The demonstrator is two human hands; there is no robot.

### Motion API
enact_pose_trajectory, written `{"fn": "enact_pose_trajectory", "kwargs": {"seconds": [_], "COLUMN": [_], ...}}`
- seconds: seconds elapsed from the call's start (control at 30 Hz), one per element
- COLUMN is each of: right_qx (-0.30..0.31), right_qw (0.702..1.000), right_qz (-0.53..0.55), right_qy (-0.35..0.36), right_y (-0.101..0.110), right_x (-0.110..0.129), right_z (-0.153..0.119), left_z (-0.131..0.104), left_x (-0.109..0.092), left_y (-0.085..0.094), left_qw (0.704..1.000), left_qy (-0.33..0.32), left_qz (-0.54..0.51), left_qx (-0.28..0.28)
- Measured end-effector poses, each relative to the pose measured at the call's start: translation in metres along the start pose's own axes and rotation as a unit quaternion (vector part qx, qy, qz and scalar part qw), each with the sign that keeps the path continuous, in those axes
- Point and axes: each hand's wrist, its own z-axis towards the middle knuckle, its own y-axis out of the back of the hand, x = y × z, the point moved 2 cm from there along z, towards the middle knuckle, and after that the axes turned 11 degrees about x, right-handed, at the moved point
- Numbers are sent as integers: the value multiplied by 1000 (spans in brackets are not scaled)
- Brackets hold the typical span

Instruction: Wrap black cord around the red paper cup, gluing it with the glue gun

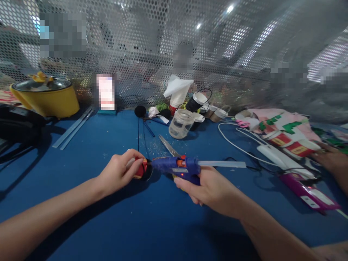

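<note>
My right hand (209,186) is wrapped round the handle of a blue glue gun (174,165), with a clear glue stick (223,164) coming out of its back end. The gun points left, and its tip meets or nearly meets a small red and black piece (143,170). My left hand (122,170) pinches that piece between thumb and fingers. A black cord (138,134) runs up from it towards a black yarn ball (140,111). Scissors (169,145) lie partly hidden behind the glue gun.
A clear plastic cup (181,124) stands behind the scissors, near paper cups (179,92). At left are a yellow pot (49,99) and glue sticks (73,130). A white power strip (282,161), a purple glue gun (307,192) and another person's hand (331,159) are at right.
</note>
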Motion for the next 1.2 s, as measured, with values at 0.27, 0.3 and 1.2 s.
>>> {"fn": "enact_pose_trajectory", "kwargs": {"seconds": [0.27, 0.3, 1.2], "right_qx": [14, 14, 9], "right_qw": [999, 999, 1000], "right_qz": [26, 28, 27], "right_qy": [18, 18, 5], "right_y": [3, 3, 0], "right_x": [-7, -7, -1], "right_z": [8, 7, 3], "left_z": [-1, -1, 0], "left_x": [2, 2, 0], "left_y": [-3, -3, -1], "left_qw": [1000, 1000, 1000], "left_qy": [-26, -28, -15], "left_qz": [2, 1, 7], "left_qx": [-2, -2, -7]}}
